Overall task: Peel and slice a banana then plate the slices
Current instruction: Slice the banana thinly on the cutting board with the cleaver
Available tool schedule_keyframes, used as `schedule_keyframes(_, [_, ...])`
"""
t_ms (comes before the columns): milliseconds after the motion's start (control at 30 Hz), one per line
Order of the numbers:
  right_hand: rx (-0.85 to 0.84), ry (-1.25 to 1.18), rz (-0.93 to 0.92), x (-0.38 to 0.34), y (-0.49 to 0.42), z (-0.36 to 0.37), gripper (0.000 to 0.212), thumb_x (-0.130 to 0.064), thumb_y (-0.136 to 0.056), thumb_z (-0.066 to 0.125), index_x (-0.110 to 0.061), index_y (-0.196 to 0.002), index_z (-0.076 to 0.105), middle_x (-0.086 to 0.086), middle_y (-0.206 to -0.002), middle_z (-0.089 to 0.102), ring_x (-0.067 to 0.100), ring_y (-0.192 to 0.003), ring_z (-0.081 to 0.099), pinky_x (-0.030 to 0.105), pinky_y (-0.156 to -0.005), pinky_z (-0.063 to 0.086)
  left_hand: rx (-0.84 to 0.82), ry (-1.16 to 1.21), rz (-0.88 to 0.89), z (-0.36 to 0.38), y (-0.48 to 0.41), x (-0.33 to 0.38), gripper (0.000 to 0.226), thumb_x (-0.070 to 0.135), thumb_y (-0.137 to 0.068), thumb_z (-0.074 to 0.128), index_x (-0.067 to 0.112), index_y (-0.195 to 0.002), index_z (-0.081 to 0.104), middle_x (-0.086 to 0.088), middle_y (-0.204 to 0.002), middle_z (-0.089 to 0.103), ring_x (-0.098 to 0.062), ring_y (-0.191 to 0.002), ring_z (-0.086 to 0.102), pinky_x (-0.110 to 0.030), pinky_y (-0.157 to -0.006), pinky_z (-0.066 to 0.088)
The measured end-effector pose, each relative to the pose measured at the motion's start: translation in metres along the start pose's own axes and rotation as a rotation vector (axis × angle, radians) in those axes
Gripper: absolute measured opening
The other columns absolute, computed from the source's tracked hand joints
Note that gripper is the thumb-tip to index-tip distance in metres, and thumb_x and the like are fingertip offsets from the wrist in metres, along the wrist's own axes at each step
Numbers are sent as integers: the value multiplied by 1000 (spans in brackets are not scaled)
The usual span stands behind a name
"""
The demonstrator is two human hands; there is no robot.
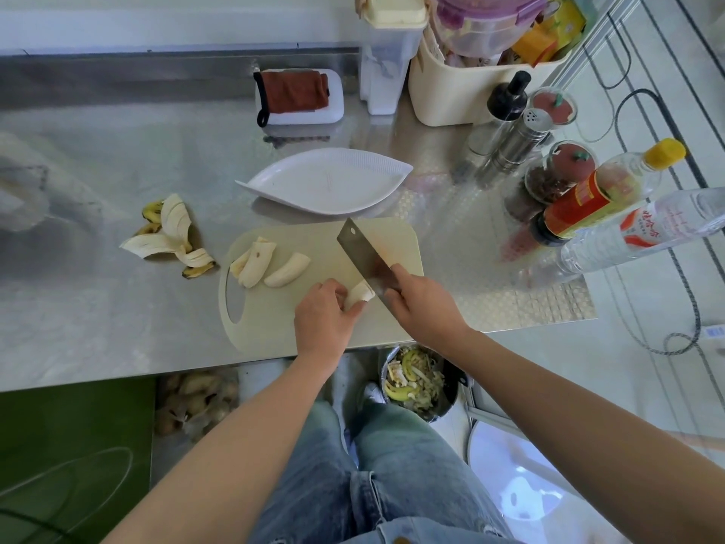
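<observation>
Peeled, slicing underway: left hand (323,314) pinching banana piece (359,296), right hand (421,304) gripping cleaver (367,253); plate (325,182) unfilled.

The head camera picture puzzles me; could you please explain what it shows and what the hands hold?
No machine here: one camera worn on the person's head looks down at their two bare hands. The left hand steadies a banana piece on the cutting board; the right hand grips a cleaver, blade against that piece. Other peeled pieces lie further left on the board. The peel lies on the steel counter beside it, and the white plate behind has no slices yet.
</observation>
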State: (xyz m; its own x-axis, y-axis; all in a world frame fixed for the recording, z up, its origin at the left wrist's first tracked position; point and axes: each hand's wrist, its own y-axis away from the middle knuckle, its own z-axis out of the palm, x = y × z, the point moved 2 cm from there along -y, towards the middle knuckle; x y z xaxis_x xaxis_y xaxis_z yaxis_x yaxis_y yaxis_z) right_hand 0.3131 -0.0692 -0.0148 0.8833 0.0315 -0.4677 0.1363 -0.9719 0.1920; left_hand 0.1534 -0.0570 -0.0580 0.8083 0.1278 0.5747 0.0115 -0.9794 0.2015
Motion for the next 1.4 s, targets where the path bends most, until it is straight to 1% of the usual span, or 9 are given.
schedule_keyframes(333, [-60,42,1,-1,1,2,14,-23,-96,42,-11,-104,43,3,-72,50,29,-62,48,31,-54,34,-8,6,9,1,1,1,16,33,-80,73,19,-83,65,3,-78,59,-17,-72,55,-25,-64,32])
schedule_keyframes(533, [-115,101,37,0,3,11,16,-23,-97,41,-11,-108,42,12,-87,63,36,-75,59,32,-57,37,-9,15,-2,1,0,0,16,31,-80,73,18,-86,67,1,-82,60,-18,-74,55,-25,-66,31])
schedule_keyframes(633, [-82,53,26,0,3,7,13,-22,-96,42,-11,-102,43,10,-81,60,34,-70,55,32,-55,34,-12,12,4,3,-1,-1,16,32,-80,73,19,-85,66,2,-81,60,-17,-72,55,-25,-66,34])
schedule_keyframes(733, [-32,11,4,-4,3,0,12,-21,-96,42,-11,-103,44,3,-73,52,26,-61,46,31,-52,31,-14,1,11,4,-2,-3,15,34,-80,72,21,-82,66,3,-78,62,-17,-71,57,-25,-64,36])
schedule_keyframes(967, [-60,38,-4,-5,3,1,10,-21,-96,42,-13,-101,43,0,-70,47,26,-61,45,31,-54,32,-13,8,9,4,-2,-3,15,34,-80,73,21,-81,66,3,-77,62,-15,-69,55,-24,-63,33])
schedule_keyframes(1100, [-96,70,11,-4,2,6,14,-23,-97,41,-12,-106,44,10,-83,61,33,-71,56,31,-56,35,-10,17,13,5,-2,-3,14,33,-80,73,20,-83,67,3,-79,61,-15,-71,54,-24,-64,32])
schedule_keyframes(1200, [-102,92,23,-2,4,11,20,-24,-97,41,-13,-113,43,13,-90,64,36,-78,59,32,-58,36,-8,23,12,5,-2,-3,14,33,-80,73,19,-83,69,2,-79,62,-16,-71,56,-25,-64,32])
schedule_keyframes(1300, [-64,38,12,-1,5,9,14,-24,-97,42,-13,-105,44,10,-83,62,34,-70,57,32,-55,34,-12,21,10,5,-2,-4,14,33,-80,73,20,-83,69,2,-79,61,-17,-71,56,-25,-64,33])
schedule_keyframes(1400, [-10,-12,-8,-4,4,2,7,-22,-97,43,-16,-94,40,0,-69,50,25,-57,43,29,-46,23,-9,5,17,5,-2,-4,15,34,-81,72,20,-83,68,2,-80,60,-17,-71,55,-26,-64,33])
